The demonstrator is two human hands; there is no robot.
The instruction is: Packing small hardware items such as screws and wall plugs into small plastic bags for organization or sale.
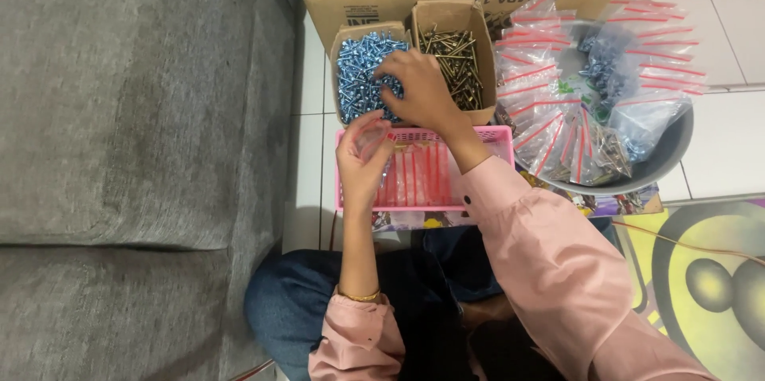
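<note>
Grey basin [669,159]: filled zip bags heaped above the rim, liable to slide off.
Pink basket [494,135]: empty bags.
Box of blue screws [360,76]: right hand [418,90] pinching screws; strays could drop.
Left hand [362,159]: clasps one clear bag [373,142], mouth possibly too narrow.

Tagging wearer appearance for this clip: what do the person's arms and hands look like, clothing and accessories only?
Both arms wear loose pink long sleeves. The right sleeve reaches the wrist, with a buttoned cuff showing a dark button. The left sleeve is pushed up the forearm, bunched near the elbow, with a thin gold bracelet just above it. Both the left hand and the right hand are bare: no gloves. Rings cannot be made out.
</note>
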